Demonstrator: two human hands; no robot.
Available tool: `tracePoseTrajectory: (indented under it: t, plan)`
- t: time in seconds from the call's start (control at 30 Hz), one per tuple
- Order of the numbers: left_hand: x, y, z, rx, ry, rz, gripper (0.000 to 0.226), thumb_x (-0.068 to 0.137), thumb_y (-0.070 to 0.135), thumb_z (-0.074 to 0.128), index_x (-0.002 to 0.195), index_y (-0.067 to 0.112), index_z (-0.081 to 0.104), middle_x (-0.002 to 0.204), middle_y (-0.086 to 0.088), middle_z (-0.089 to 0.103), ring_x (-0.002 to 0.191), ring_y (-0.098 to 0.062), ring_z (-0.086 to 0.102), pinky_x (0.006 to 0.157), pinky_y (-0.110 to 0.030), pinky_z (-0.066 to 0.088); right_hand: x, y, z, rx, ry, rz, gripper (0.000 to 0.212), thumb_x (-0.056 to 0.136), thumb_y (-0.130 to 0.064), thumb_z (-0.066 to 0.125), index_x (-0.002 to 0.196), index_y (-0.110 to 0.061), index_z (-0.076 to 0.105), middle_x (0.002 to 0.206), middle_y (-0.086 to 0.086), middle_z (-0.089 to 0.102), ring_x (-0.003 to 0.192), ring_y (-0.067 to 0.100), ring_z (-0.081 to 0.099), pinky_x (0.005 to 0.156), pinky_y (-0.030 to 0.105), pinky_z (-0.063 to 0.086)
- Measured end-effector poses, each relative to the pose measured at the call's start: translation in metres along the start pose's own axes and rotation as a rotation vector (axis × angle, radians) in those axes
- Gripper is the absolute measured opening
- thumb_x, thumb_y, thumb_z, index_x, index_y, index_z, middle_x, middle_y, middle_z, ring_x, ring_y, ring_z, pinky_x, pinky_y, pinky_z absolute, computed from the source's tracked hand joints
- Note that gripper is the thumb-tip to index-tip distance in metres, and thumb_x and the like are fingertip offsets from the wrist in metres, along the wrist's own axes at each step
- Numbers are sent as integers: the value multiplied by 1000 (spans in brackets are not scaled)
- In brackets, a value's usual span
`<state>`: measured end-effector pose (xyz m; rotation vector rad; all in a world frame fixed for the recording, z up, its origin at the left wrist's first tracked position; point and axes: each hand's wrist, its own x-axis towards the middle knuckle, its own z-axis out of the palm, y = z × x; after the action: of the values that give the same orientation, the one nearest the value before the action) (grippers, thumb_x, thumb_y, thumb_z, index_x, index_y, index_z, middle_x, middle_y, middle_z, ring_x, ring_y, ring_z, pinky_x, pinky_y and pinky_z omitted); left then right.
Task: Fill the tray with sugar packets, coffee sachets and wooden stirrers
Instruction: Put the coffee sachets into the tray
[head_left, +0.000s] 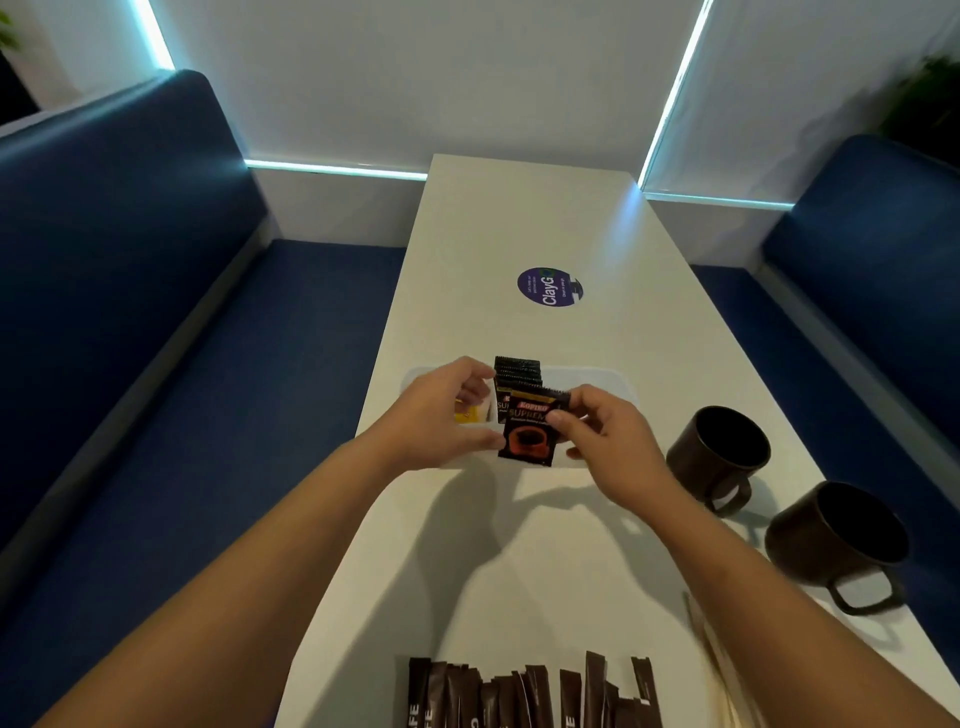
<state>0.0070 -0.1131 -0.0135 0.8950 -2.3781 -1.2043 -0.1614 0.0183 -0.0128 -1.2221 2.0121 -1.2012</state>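
Head view showed both hands over the white tray (613, 379): the right hand (602, 436) pinched a black coffee sachet (530, 431) by its top corner, the left hand (441, 415) curled at its other edge, touching the stacked sachets (517, 371) standing in the tray.

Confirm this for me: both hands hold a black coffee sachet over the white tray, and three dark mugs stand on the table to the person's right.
Not quite: the head view shows two dark mugs, not three. The rest stands: the left hand and right hand hold the black coffee sachet over the white tray, and the mugs stand on the table to the person's right.
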Motion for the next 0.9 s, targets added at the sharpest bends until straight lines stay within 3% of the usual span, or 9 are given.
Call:
tracePoseTrajectory:
  t: [0.13,0.27,0.43,0.6,0.67,0.9]
  plan:
    - [13,3,-5,291,2,-2,92,69,48,82,144,25,35,147,7,38,131,-12,40,109,-36,38,19,-8,-12,-22,83,-22,12,91,-18,62,79,-18,61,77,1,68,79,27,66,74,46,53]
    - [29,-2,1,524,-86,-55,115,64,68,74,153,23,18,161,4,15,146,-18,16,118,-42,22,35,-16,-11,-26,115,-42,7,91,-17,61,85,-14,62,77,-3,67,72,9,65,74,42,54]
    - [39,-16,7,592,-113,-84,109,69,68,70,153,17,21,158,1,23,143,-20,23,116,-37,23,49,-8,0,-139,79,-48,7,91,-19,61,85,-15,62,80,-2,66,78,23,66,74,38,53]
    - [42,-21,4,600,-105,-59,105,68,65,73,150,18,29,153,3,31,137,-19,30,113,-38,30,51,3,9,-221,48,-82,6,90,-14,61,94,-10,64,81,-4,64,64,1,57,59,14,42]
    - [43,-20,3,605,-116,-58,106,66,64,75,149,18,30,151,3,32,136,-19,31,112,-38,32,51,5,12,-194,59,-94,9,90,-12,62,98,-12,64,84,-4,66,66,1,57,58,6,42]
    - [46,-17,-3,591,-159,-79,107,63,61,80,149,20,30,149,4,33,134,-20,33,110,-42,35,52,6,18,-198,35,-104,10,89,-8,62,98,-12,60,85,-7,62,65,-1,57,56,3,41]
